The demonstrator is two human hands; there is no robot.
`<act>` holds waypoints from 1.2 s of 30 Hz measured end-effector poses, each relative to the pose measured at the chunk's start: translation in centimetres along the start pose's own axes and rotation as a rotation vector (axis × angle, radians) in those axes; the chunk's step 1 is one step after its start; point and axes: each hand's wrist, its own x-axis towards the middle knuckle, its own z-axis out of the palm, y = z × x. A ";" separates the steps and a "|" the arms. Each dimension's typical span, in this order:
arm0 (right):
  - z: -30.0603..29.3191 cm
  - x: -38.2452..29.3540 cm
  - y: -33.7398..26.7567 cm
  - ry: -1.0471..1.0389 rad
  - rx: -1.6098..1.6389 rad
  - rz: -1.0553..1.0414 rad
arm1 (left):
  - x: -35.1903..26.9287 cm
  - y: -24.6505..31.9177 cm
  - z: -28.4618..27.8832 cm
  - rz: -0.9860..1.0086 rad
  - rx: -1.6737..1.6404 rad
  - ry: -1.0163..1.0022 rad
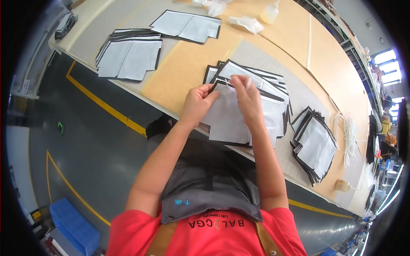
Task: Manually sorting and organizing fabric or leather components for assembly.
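Note:
My left hand (199, 104) pinches the upper left corner of a pale grey panel with black edging (229, 118). The panel's lower edge hangs over the front edge of the table. Over its top border, my right hand (246, 96) has its fingertips closed on a thin white strip (230, 87). Part of the strip is hidden by the fingers, and I cannot tell whether it is fixed to the panel. Beneath and behind lies a loose pile of similar panels (241, 70), fanned out unevenly.
Stacked panels (128, 60) lie at the left, with another panel (189, 25) behind. At the right are a panel stack (315, 144), a bundle of white strips (349, 134) and a small bottle (342, 185). A squeeze bottle (269, 13) stands far back near crumpled white sheeting (248, 24).

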 end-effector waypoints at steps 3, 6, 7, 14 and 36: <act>1.1 -1.1 -2.0 -0.064 -0.268 -0.140 | -0.1 -0.1 0.1 0.065 0.017 -0.006; 1.4 -0.6 -0.4 -0.038 -0.349 -0.233 | -0.1 -0.2 0.3 0.089 0.012 0.006; 1.4 -0.5 0.0 0.011 -0.285 -0.309 | -0.1 -0.2 0.4 0.090 0.013 0.002; -7.7 1.2 -0.6 0.309 0.739 0.216 | 0.3 -0.5 -0.2 0.011 0.036 0.113; -35.0 -27.8 -9.7 1.386 0.168 -0.370 | -4.9 14.3 21.3 0.094 -0.056 -0.748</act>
